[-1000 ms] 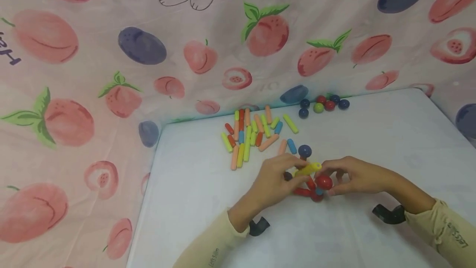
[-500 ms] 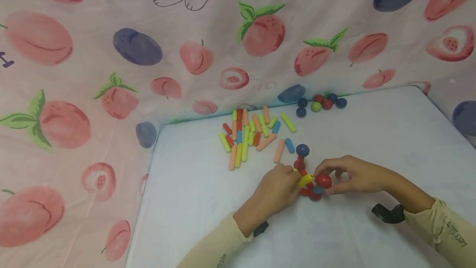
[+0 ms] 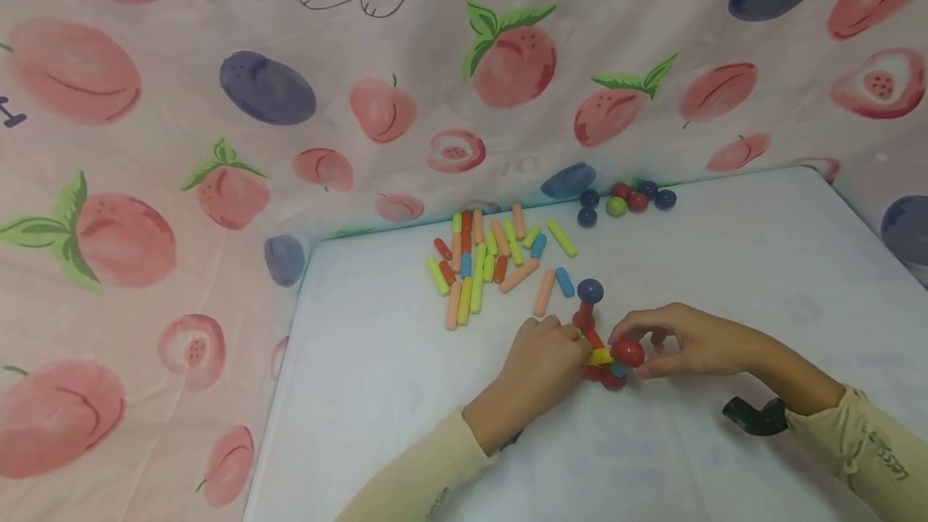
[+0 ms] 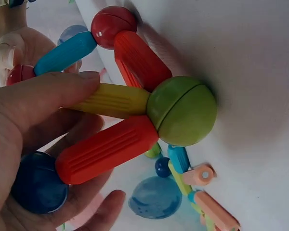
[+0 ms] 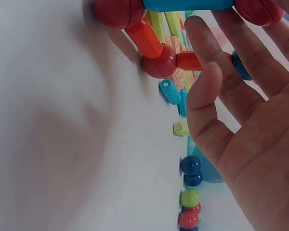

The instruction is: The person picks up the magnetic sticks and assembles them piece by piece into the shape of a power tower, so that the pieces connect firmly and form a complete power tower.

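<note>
A construction of magnetic sticks and balls stands on the table between the hands. My left hand pinches a yellow stick, its lower end against a green ball. In the head view its other end meets a red ball atop a blue stick. My right hand holds that red ball between thumb and fingers. From the green ball, one red stick runs to a dark blue ball near the left palm; another red stick reaches a lower red ball.
Loose sticks, such as a peach stick, lie in a group behind the left hand. Several loose balls, including a green one, sit by the fruit-patterned cloth at the back. A black curved piece is beside the right wrist.
My left hand has turned the yellow stick and brought it down and right, so its end now meets the upper red ball. My right hand has stayed almost still.
</note>
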Demonstrator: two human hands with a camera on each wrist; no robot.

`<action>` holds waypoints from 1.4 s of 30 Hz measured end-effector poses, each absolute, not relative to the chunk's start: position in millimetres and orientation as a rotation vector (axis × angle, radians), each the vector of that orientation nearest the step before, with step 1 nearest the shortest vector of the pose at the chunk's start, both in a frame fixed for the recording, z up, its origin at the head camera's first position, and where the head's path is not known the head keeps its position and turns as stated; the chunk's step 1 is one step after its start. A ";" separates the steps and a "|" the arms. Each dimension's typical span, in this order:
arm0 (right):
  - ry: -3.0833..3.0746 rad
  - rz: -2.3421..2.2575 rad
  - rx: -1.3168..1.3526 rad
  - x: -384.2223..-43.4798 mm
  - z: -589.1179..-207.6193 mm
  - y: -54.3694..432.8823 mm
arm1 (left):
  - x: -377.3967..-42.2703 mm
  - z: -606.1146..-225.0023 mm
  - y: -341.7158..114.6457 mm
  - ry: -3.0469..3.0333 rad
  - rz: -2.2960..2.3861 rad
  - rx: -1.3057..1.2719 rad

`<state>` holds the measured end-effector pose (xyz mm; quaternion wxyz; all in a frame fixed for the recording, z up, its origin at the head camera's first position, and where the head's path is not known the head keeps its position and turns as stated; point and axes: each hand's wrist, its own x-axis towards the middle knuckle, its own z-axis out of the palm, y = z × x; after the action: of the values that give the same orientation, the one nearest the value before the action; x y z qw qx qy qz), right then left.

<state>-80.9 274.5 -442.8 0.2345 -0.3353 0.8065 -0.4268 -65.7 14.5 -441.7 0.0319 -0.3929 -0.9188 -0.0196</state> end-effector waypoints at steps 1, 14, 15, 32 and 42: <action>2.212 -1.174 -0.920 -81.0 -442.8 274.1 | -66.0 -441.1 14.8 -2.829 -0.044 -1.210; 2.224 -1.169 -0.903 -79.5 -445.0 269.9 | -67.5 -440.6 7.6 -2.777 -0.182 -1.241; 2.223 -1.167 -0.905 -79.5 -444.9 269.7 | -68.0 -441.2 6.3 -2.776 -0.227 -1.234; 2.447 -1.115 -0.723 -120.7 -455.4 258.2 | -70.9 -474.0 -26.3 -3.161 -1.169 -0.634; 2.541 -1.133 -0.702 -101.3 -467.6 267.4 | -74.5 -483.8 -24.9 -3.148 -1.269 -0.611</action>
<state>-101.3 267.4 -467.6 0.1358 -0.2425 0.8773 -0.3913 -74.5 -24.9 -483.8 -0.1528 -0.1750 -0.9022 -0.3636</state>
